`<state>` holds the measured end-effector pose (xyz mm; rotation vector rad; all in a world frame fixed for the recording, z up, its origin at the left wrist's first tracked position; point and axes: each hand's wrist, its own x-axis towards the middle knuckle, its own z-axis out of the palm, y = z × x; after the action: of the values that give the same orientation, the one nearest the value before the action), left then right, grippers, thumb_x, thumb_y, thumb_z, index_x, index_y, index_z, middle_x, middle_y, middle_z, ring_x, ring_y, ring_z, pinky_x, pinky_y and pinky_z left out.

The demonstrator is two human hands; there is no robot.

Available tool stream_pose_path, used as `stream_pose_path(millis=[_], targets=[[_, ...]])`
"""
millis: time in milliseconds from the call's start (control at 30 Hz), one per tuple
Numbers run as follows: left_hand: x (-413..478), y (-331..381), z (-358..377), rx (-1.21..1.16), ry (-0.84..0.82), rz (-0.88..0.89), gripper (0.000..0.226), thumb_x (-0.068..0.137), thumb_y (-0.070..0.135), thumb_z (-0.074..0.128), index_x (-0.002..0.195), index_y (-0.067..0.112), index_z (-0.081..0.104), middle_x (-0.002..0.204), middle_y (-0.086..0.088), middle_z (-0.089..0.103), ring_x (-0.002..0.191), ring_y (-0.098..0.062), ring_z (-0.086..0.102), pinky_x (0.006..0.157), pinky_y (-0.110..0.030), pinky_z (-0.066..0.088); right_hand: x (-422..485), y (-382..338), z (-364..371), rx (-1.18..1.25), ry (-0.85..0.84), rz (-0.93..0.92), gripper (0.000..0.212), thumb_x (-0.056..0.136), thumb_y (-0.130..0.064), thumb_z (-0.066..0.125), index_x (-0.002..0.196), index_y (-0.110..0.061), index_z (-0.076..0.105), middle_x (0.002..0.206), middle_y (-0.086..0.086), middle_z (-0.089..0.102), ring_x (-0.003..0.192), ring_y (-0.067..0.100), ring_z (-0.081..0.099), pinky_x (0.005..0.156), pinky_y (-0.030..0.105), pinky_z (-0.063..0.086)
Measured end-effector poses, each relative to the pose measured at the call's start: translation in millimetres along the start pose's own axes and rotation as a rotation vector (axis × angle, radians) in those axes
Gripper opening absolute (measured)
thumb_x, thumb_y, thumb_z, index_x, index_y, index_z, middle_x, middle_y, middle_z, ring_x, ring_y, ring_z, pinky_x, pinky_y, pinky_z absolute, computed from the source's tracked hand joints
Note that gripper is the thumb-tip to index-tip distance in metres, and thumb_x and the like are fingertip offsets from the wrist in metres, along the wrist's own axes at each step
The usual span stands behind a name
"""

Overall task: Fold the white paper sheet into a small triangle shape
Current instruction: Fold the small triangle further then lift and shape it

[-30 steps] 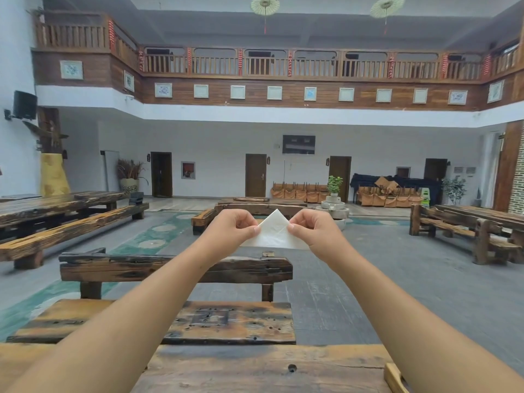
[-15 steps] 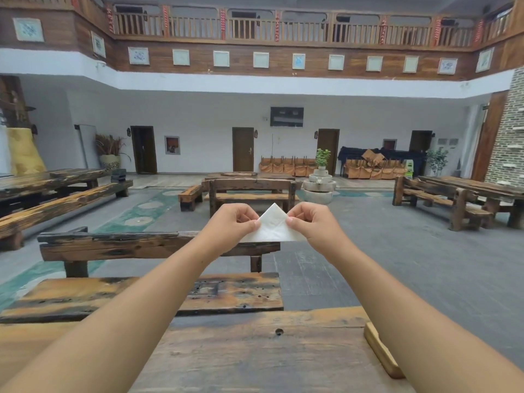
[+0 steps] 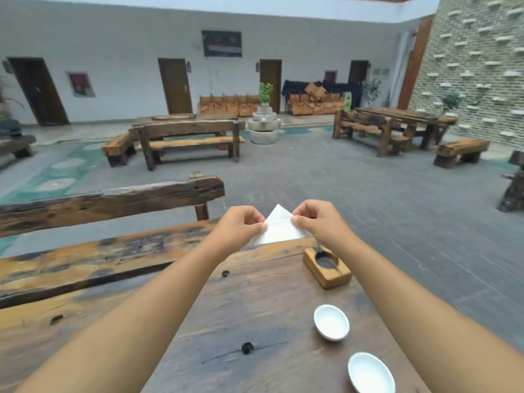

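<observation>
paper: white folded sheet (image 3: 279, 226), triangular, point up, held in the air at frame centre above the counter's (image 3: 255, 302) far edge | left hand (image 3: 241, 226): pinching its left side | right hand (image 3: 319, 219): pinching its right side | counter: wooden holder (image 3: 326, 267) centre right, two white cups (image 3: 331, 322) (image 3: 371, 373) lower right
</observation>
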<state>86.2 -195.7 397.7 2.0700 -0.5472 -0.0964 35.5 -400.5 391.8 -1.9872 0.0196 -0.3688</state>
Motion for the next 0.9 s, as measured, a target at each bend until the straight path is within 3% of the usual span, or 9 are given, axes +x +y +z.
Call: stream_pose_path(millis=[167,300,467,667,900], targets=[[20,-13,65,-0.077,-0.103,-0.072,0.008,0.089,0.008,0.067,0.089,0.0,0.066,0.078,-0.011,0.065,0.066,-0.014,0.056,0.055,-0.022,0.047,-5,54,-28,-0.024,0.025,0.086,0.013,0.085,-0.002,0.068,0.074,-0.01,0.065,0.062,0.001,0.056,0.048,-0.002,0.045,0.048,0.014,0.034],[32,-35,104,-0.131,-0.139,-0.147,0.005,0.089,0.006,0.067,0.085,0.003,0.065,0.078,-0.013,0.062,0.068,-0.018,0.054,0.051,-0.02,0.044,-3,98,-35,-0.031,0.008,0.158,0.018,0.084,-0.002,0.069,0.072,-0.013,0.062,0.061,0.0,0.054,0.052,0.002,0.044,0.05,0.02,0.033],[23,-94,155,-0.14,-0.222,-0.296,0.02,0.087,0.004,0.068,0.071,0.012,0.061,0.061,-0.003,0.054,0.054,-0.014,0.046,0.049,-0.024,0.037,-23,176,-12,-0.055,-0.025,0.294,0.031,0.081,0.001,0.071,0.064,-0.022,0.059,0.052,-0.008,0.047,0.044,-0.002,0.038,0.048,0.018,0.029],[-9,-179,215,-0.15,-0.304,-0.534,0.025,0.086,0.001,0.069,0.066,0.014,0.06,0.058,-0.005,0.049,0.057,-0.019,0.043,0.061,-0.031,0.034,-65,266,29,-0.166,-0.158,0.502,0.028,0.08,-0.005,0.07,0.063,-0.024,0.058,0.055,-0.008,0.049,0.052,0.005,0.042,0.054,0.026,0.033],[-39,-247,267,-0.126,-0.388,-0.712,0.018,0.086,0.006,0.07,0.071,0.012,0.062,0.069,-0.012,0.056,0.064,-0.021,0.05,0.065,-0.032,0.04,-102,338,68,-0.281,-0.288,0.622,0.02,0.081,-0.013,0.069,0.068,-0.024,0.059,0.059,-0.01,0.054,0.054,0.0,0.048,0.051,0.011,0.036]])
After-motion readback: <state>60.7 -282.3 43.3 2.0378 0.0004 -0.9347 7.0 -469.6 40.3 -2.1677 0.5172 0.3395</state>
